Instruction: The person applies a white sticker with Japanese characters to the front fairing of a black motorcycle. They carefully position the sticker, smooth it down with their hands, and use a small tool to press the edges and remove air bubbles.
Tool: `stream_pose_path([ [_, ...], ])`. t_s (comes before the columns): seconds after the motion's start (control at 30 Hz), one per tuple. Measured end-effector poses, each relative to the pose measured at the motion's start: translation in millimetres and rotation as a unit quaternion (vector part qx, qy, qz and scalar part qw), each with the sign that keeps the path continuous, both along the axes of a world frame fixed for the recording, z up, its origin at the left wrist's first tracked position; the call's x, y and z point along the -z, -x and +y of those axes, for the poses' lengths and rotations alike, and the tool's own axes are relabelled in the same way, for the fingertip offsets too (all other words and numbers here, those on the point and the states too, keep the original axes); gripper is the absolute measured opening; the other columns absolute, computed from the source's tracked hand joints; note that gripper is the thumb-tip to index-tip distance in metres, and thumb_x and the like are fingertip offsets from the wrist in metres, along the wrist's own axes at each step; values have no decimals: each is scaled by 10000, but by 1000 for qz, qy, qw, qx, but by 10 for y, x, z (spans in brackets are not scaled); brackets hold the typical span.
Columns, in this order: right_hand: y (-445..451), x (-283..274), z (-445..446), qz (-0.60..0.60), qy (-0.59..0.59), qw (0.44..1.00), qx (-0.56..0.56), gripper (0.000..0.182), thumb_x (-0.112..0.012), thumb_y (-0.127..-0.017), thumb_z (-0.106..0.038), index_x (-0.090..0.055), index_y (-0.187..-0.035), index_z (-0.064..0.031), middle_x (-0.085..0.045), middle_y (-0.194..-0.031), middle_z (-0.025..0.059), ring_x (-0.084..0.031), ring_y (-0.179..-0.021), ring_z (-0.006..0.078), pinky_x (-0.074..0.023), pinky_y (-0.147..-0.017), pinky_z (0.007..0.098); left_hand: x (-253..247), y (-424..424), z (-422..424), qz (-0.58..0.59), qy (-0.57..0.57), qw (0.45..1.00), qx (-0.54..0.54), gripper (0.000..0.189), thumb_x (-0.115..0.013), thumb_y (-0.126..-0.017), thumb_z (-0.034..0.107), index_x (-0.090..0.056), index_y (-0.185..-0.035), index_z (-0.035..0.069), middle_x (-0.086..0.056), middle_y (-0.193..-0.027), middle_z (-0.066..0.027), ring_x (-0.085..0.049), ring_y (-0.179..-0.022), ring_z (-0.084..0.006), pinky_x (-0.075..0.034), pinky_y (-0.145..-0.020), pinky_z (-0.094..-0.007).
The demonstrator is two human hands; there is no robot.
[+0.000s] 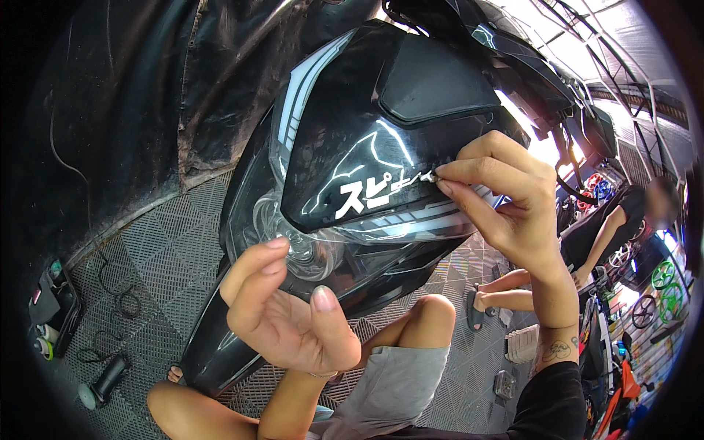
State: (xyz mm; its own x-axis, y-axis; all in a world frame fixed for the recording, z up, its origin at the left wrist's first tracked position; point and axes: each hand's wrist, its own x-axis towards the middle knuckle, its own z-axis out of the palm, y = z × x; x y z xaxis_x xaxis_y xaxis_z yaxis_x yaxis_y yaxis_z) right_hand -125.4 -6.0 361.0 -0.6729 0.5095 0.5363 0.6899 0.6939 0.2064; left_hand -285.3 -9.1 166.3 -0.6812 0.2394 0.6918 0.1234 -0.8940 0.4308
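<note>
A glossy black scooter front panel (pixel 341 132) with a clear headlight lens (pixel 308 253) fills the middle of the view. White Japanese lettering (pixel 352 199) lies along the panel's lower edge. Thumb and forefinger of my right hand (pixel 500 192) pinch a small whitish bit, apparently the end of the sticker film (pixel 421 177), at the right end of the lettering. My left hand (pixel 291 313), palm up with fingers curled and apart, is in front of the headlight and holds nothing visible. Grey-blue striped trim (pixel 418 220) runs below the lettering.
A black cylindrical power tool (pixel 107 382) with a cord and a black tray of bottles (pixel 69 319) are on the grey grid-tile floor (pixel 159 264) at left. Another person (pixel 605 220) is at the right, near colourful wheels (pixel 665 275) and an orange motorcycle (pixel 621 385). A dark sheet hangs behind the scooter.
</note>
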Motion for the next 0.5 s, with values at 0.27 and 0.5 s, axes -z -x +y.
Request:
stream_pose_path([
  [0.27,81,36,-6,-50,-46,998,-2,162,-807,-781,21,-767,-923,-45,-660,-851,62,-654,-738,252,-521,-625,365,-16,12,-24,20,9,1000,15,412,-635,-896,81,-495,-1263,-45,-564,-1231,-235,-607,-1091,-287,-544,-965,-381],
  [0.5,135,75,-8,-40,-29,999,-10,194,-809,-790,90,-790,-963,6,-676,-855,91,-660,-713,196,-489,-600,310,-26,22,-17,25,7,1000,16,408,-643,-904,87,-501,-1265,-40,-576,-1218,-235,-609,-1080,-286,-549,-960,-383],
])
